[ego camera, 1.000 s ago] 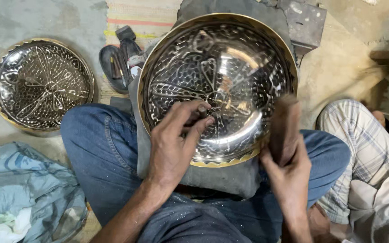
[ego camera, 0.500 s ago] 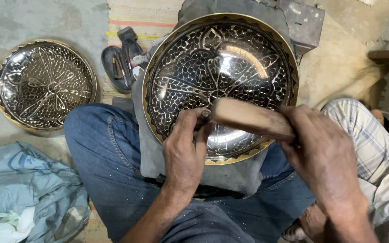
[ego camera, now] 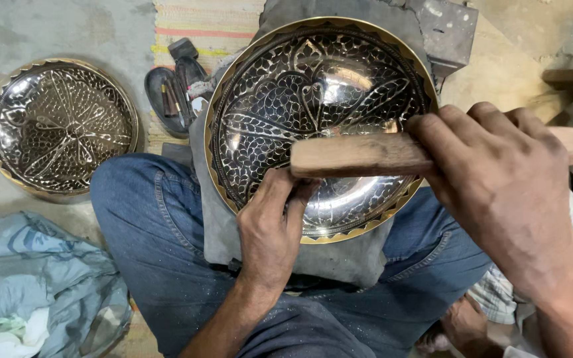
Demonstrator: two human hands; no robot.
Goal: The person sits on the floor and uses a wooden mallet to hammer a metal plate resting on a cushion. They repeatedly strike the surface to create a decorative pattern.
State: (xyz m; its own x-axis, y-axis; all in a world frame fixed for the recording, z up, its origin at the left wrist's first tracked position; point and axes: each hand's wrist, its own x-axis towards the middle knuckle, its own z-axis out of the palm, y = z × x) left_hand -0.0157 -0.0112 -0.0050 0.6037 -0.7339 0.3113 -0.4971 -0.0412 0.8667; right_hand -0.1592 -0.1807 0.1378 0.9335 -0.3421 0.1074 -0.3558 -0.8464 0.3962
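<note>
I have the bowl tilted on my lap against a grey pad, its patterned inside facing me. My left hand rests on the lower inside of the bowl with the fingers curled tight at the surface; whatever small tool they may pinch is hidden, so I cannot tell what they hold. My right hand is closed fully round a wooden mallet, which hangs level just above the left fingers. As I judge it, the risk is plain: the mallet head sits almost over my own knuckles, so a blow slightly off line would land on the fingers, or mar the worked surface. The bowl is only propped on my knees, so a hard knock could make it slide or rock off the pad. Counting: two patterned bowls, this one and a second bowl lying on the floor well to the left; one mallet; one dark tray of small tools between them; one blue cloth at lower left.
</note>
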